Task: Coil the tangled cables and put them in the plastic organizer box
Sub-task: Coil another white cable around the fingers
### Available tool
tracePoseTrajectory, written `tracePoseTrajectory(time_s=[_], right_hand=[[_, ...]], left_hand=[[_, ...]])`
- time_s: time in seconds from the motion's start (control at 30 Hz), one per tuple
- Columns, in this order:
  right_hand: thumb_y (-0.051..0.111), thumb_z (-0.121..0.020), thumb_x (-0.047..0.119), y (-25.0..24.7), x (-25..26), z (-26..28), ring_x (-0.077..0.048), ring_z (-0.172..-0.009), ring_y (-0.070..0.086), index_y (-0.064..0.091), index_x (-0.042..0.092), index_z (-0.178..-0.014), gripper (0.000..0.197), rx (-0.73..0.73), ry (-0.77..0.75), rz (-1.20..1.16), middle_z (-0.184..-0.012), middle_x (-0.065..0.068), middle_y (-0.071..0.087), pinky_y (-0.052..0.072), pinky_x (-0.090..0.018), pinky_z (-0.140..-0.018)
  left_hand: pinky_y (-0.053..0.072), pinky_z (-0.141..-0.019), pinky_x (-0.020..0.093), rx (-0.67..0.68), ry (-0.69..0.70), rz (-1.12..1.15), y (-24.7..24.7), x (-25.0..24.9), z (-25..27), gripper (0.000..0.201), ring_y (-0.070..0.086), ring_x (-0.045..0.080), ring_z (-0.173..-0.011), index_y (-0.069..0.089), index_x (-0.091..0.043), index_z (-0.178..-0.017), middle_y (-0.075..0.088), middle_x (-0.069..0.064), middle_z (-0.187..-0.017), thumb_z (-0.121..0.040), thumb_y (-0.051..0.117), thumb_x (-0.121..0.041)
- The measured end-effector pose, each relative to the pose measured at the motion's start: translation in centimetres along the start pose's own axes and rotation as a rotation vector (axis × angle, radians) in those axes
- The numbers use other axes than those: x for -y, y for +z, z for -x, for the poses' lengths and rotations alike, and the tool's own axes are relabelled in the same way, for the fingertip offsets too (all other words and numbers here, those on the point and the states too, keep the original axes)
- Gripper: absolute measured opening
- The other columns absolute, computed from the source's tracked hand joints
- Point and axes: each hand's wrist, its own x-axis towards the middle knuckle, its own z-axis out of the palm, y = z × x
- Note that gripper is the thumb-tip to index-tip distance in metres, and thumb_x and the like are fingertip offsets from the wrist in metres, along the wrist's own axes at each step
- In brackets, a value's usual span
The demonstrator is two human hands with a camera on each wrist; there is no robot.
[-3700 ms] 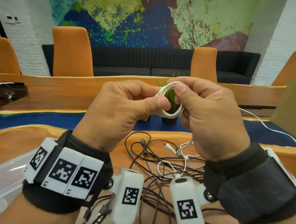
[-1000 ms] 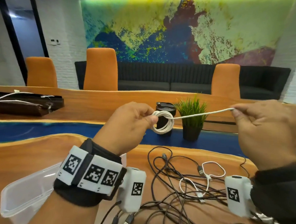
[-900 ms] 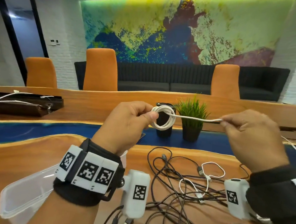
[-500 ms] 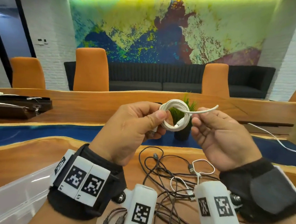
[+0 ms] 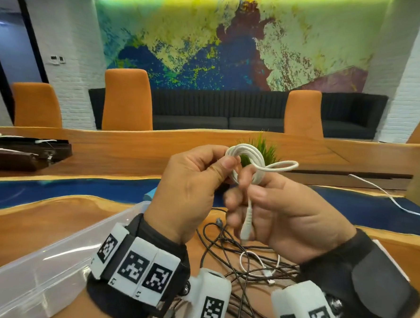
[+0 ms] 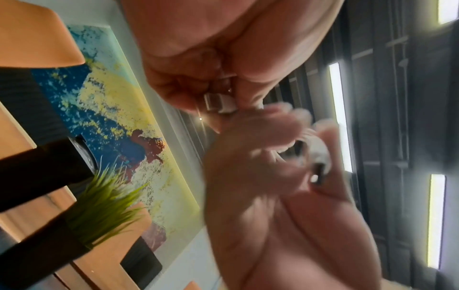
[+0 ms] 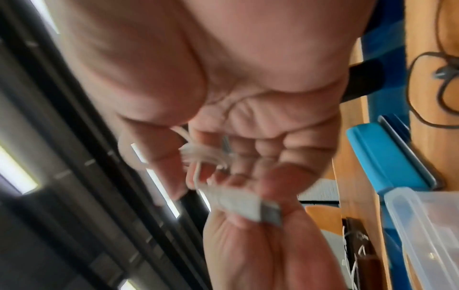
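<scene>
— Table (image 5: 52, 220) first: long wood slab with a blue strip running across it, orange chairs (image 5: 127, 99) along the far side. Can you see into the plastic organizer box (image 5: 57, 260)?

— Clear tub, at the near left corner, just beside the left wrist. Through its wall I can make out nothing inside, though part of it is cut off at the frame's edge. A blue lid-like piece (image 7: 387, 157) lies beside it in the right wrist view.

— And the cables?

— Tangled black cables (image 5: 225, 253) lie on the wood below both hands, with a thin white one looped among them. They are outside the box.

— What's being held?

— The white cable coil (image 5: 247, 156), up in the air over the tangle, in front of a small green plant (image 5: 266, 147). The left hand (image 5: 192, 189) pinches the coil's left side between thumb and curled fingers. The right hand (image 5: 286, 212) has its fingers curled round the coil's lower edge and the loose tail.

— Where does the tail run?

— One loop pokes out to the right of the coil, then the cable drops through the right hand, and its white plug (image 5: 246, 225) hangs below the fingers, against the palm.
</scene>
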Motion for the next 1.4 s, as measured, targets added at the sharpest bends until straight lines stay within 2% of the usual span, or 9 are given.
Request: tracePoseTrajectory(time_s=[0.13, 0.23, 0.43, 0.63, 0.8, 0.9, 1.03, 1.17, 1.4], right_hand=[[0.070, -0.081, 0.008, 0.2, 0.4, 0.0, -0.020, -0.057, 0.060, 0.064, 0.015, -0.120, 0.039, -0.211, -0.068, 0.137, -0.069, -0.013, 0.063, 0.053, -0.028, -0.053], [0.065, -0.088, 0.009, -0.4, 0.7, 0.2, -0.020, -0.064, 0.068, 0.071, 0.016, -0.104, 0.018, -0.303, -0.035, 0.712, -0.073, -0.008, 0.071, 0.056, -0.028, -0.060], [0.068, -0.089, 0.024, -0.9, 0.1, -0.4, -0.006, -0.065, 0.063, 0.071, 0.031, -0.077, 0.015, -0.563, -0.158, 1.320, -0.069, 0.011, 0.068, 0.050, -0.022, -0.058], [0.067, -0.088, 0.020, -0.2, 1.8, 0.2, -0.014, -0.068, 0.065, 0.072, 0.022, -0.081, 0.008, -0.690, -0.479, 1.035, -0.072, -0.001, 0.070, 0.056, -0.027, -0.060], [0.069, -0.087, 0.016, 0.2, 1.6, 0.2, -0.020, -0.075, 0.065, 0.073, 0.021, -0.083, 0.007, -0.597, -0.475, 1.001, -0.077, -0.002, 0.071, 0.057, -0.033, -0.067], [0.069, -0.085, 0.022, -0.2, 1.5, 0.4, -0.008, -0.083, 0.065, 0.075, 0.028, -0.087, 0.008, -0.560, -0.328, 1.123, -0.084, 0.008, 0.072, 0.055, -0.026, -0.073], [0.065, -0.088, 0.031, 0.8, 1.6, 0.5, -0.002, -0.112, 0.054, 0.072, 0.029, -0.096, 0.010, -0.628, -0.640, 1.442, -0.114, 0.010, 0.062, 0.045, -0.019, -0.092], [0.065, -0.087, 0.023, 0.7, 0.2, -0.2, -0.017, -0.104, 0.056, 0.072, 0.028, -0.101, 0.017, -0.599, -0.717, 1.584, -0.107, 0.005, 0.060, 0.051, -0.041, -0.082], [0.064, -0.083, 0.027, -0.2, 0.4, -0.3, -0.016, -0.100, 0.056, 0.070, 0.017, -0.086, 0.012, -0.514, -0.705, 1.510, -0.102, 0.003, 0.060, 0.050, -0.038, -0.081]], left_hand=[[0.054, -0.069, 0.025, -0.145, 0.014, 0.016, -1.0, 0.0, -0.5, 0.019, 0.069, 0.014, -0.081, 0.071, -0.014, -0.097, 0.074, 0.003, -0.085, -0.099, 0.054, -0.022], [0.051, -0.066, 0.024, -0.272, -0.110, 0.247, -2.9, -0.5, -1.5, 0.021, 0.067, 0.008, -0.070, 0.067, -0.016, -0.086, 0.071, -0.002, -0.074, -0.098, 0.051, -0.022], [0.051, -0.067, 0.027, 0.078, -0.284, 0.382, -1.4, -1.1, -0.5, 0.019, 0.065, 0.012, -0.067, 0.065, -0.013, -0.086, 0.068, 0.001, -0.071, -0.083, 0.054, -0.029], [0.055, -0.088, 0.048, 0.150, -0.086, -0.202, -0.6, -0.7, 0.0, 0.024, 0.065, 0.029, -0.094, 0.068, -0.018, -0.095, 0.072, 0.010, -0.096, -0.102, 0.049, -0.030], [0.055, -0.073, 0.030, 0.026, -0.145, 0.011, -0.2, -0.2, -0.1, 0.016, 0.068, 0.013, -0.080, 0.067, -0.013, -0.096, 0.074, 0.003, -0.085, -0.100, 0.052, -0.017], [0.054, -0.070, 0.034, -0.047, -0.044, -0.079, -0.4, 0.5, -0.3, 0.013, 0.067, 0.016, -0.076, 0.067, -0.014, -0.094, 0.072, 0.003, -0.081, -0.099, 0.056, -0.018], [0.052, -0.064, 0.023, -0.062, 0.106, -0.327, -0.5, 0.8, -0.3, 0.010, 0.063, 0.009, -0.073, 0.067, -0.017, -0.093, 0.068, -0.002, -0.079, -0.098, 0.059, -0.019], [0.053, -0.065, 0.026, -0.008, 0.109, -0.306, 0.1, 0.7, 0.0, 0.008, 0.064, 0.011, -0.073, 0.069, -0.017, -0.094, 0.069, -0.001, -0.079, -0.096, 0.062, -0.019], [0.056, -0.072, 0.032, 0.037, 0.010, -0.078, 0.3, 0.5, 0.2, 0.010, 0.069, 0.020, -0.082, 0.068, -0.015, -0.101, 0.073, 0.006, -0.089, -0.096, 0.060, -0.016]])
